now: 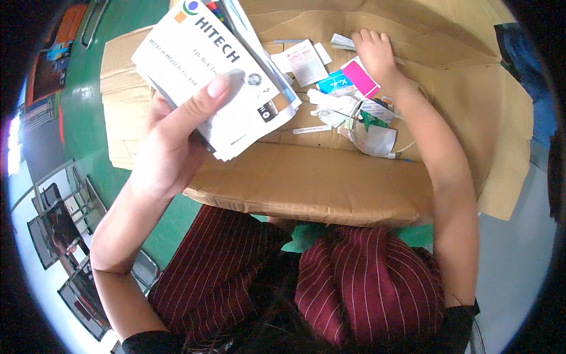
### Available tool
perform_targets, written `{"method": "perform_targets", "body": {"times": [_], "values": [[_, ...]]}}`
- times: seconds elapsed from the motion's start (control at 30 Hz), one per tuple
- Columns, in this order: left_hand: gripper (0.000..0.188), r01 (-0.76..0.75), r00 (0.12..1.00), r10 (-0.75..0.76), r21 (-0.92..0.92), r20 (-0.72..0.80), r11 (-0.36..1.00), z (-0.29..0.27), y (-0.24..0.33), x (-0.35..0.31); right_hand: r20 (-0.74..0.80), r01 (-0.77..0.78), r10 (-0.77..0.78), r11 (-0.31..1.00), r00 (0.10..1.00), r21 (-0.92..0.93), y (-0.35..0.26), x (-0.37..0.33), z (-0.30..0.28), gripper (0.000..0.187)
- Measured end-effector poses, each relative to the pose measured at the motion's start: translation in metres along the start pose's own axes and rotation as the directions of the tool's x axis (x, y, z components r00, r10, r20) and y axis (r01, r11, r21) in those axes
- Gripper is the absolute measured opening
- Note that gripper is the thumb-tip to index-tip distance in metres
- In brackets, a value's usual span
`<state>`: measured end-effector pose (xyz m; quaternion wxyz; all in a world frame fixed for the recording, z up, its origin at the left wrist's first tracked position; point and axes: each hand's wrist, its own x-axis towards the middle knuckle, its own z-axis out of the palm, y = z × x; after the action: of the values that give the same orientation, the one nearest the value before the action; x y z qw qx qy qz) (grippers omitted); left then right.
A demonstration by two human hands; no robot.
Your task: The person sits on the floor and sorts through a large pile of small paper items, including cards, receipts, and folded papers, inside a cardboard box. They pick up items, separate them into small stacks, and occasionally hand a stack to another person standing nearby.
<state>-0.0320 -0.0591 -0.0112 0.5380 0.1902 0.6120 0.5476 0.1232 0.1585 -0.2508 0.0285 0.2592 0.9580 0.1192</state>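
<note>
A thick stack of business cards [230, 88], mostly white with coloured edges showing, is held high at the left in my left hand [177, 130]. The thumb presses on the top card and the fingers wrap beneath. Deep in a cardboard box [330, 180], my right hand [376, 56] reaches to the far side with its fingers bent down over a small white card [342, 42]; the fingertips are partly hidden. Nearest to it lie a pink card [360, 78], a blue card [334, 84] and a white card with red print [305, 63].
Crumpled white paper [333, 106], a green scrap [372, 121] and a thin white cable [407, 146] lie in the box's middle. Its near wall stands before my lap, and flaps spread at both sides. Monitors [59, 230] stand at the left beyond the green floor [88, 118].
</note>
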Motion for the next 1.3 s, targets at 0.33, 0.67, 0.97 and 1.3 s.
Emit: {"method": "perform_targets", "body": {"times": [0.33,0.67,0.97,1.3], "values": [[0.033,-0.029,0.999,0.034,-0.160,0.029,0.987,-0.007,-0.028,0.040,0.249,-0.249,-0.001,0.008,0.968,0.968,0.027,-0.004,-0.108,0.019],[0.036,0.199,0.964,-0.127,-0.320,0.233,0.926,0.007,-0.050,0.061,0.044,-0.004,0.054,-0.584,0.998,0.812,-0.016,-0.009,-0.180,0.022],[0.053,0.258,0.924,-0.005,-0.614,0.382,0.745,0.025,-0.056,0.065,-0.405,0.337,0.353,0.240,0.843,0.911,-0.047,-0.002,-0.150,0.019],[0.034,0.350,0.766,-0.123,-0.249,0.631,0.903,0.017,-0.060,0.064,-0.413,0.389,0.064,0.231,0.909,0.892,-0.025,-0.010,-0.170,0.063]]}}
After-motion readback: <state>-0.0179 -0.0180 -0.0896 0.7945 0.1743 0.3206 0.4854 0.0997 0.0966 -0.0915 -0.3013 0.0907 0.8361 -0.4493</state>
